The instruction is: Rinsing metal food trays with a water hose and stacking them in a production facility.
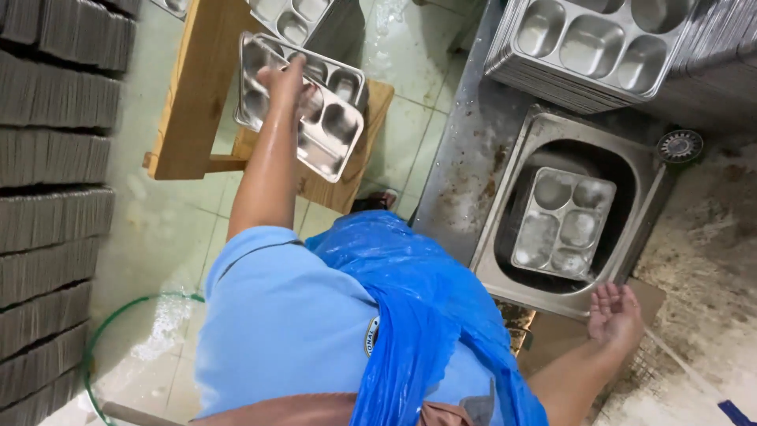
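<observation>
One compartmented steel tray (303, 106) is gripped in the left hand (285, 83) above a wooden table (197, 87), while the right hand (613, 314), open and holding nothing, hovers at the rim of the sink (505, 276) containing another tray (564, 222).

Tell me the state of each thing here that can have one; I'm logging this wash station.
left hand: wet, gripping a tray
steel compartment tray: held up, tilted, wet
right hand: open, palm up, empty, near the sink's edge
sink: basin dark, one tray inside
tray in the sink: lying flat, face up, wet
tray stack: piled beside the sink, face up
floor: wet
blue plastic apron: worn, wet
</observation>
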